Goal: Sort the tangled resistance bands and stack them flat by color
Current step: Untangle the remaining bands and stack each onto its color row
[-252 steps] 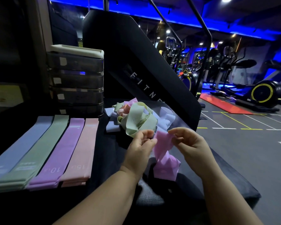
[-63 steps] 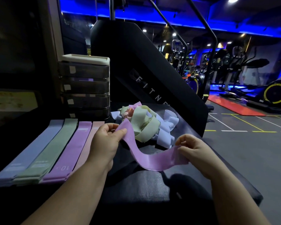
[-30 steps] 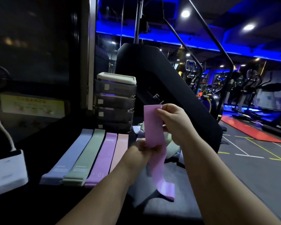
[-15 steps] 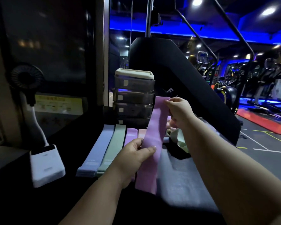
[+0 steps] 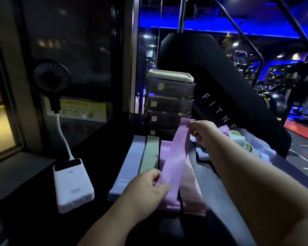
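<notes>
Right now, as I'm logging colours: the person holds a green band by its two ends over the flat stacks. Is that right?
Not quite: the held band is purple, not green. The head view shows the left hand and right hand holding it by its two ends over the flat stacks.

Power bank, fan, drawer unit

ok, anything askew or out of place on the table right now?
Only the purple band: held between left hand and right hand, it slants across the purple stack and pink stack, not laid down. The blue stack and green stack lie straight. A tangled pile sits unsorted at right.
</notes>
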A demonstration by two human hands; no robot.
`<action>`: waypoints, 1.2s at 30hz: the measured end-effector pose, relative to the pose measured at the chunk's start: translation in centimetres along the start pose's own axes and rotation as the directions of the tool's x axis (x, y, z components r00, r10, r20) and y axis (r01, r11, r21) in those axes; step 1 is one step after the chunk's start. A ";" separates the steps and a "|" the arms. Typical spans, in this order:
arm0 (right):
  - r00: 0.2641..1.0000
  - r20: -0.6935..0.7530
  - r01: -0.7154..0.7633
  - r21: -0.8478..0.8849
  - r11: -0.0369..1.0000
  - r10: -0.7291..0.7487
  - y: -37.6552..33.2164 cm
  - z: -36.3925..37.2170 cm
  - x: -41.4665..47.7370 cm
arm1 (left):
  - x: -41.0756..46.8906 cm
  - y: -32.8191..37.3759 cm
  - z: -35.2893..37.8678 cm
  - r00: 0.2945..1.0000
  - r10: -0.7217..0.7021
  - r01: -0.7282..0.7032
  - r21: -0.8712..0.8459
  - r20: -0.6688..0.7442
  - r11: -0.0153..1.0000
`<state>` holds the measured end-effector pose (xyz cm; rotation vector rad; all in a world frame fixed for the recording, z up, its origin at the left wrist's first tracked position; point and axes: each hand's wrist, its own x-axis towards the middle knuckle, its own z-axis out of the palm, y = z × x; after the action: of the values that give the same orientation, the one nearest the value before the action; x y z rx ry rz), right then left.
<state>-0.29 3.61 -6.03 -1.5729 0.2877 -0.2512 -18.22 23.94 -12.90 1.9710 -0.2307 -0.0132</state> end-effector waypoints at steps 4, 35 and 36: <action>0.999 -0.006 -0.043 -0.138 0.989 0.043 0.9 1.1 1.3 | 0.1 0.1 -0.1 1.000 0.028 -0.027 0.115 -0.011 0.993; 0.977 0.131 0.211 -0.619 0.757 -0.166 7.0 4.8 5.4 | 0.8 -0.2 0.6 0.997 0.047 -0.005 0.522 -0.067 0.853; 0.976 0.142 0.216 -0.654 0.725 -0.163 7.2 4.7 5.5 | 0.8 -0.2 0.6 0.997 0.042 -0.004 0.530 -0.060 0.848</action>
<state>6.25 6.10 -13.47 -2.3356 0.1580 -0.2623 -17.44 23.34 -13.27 2.5177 -0.2289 0.1509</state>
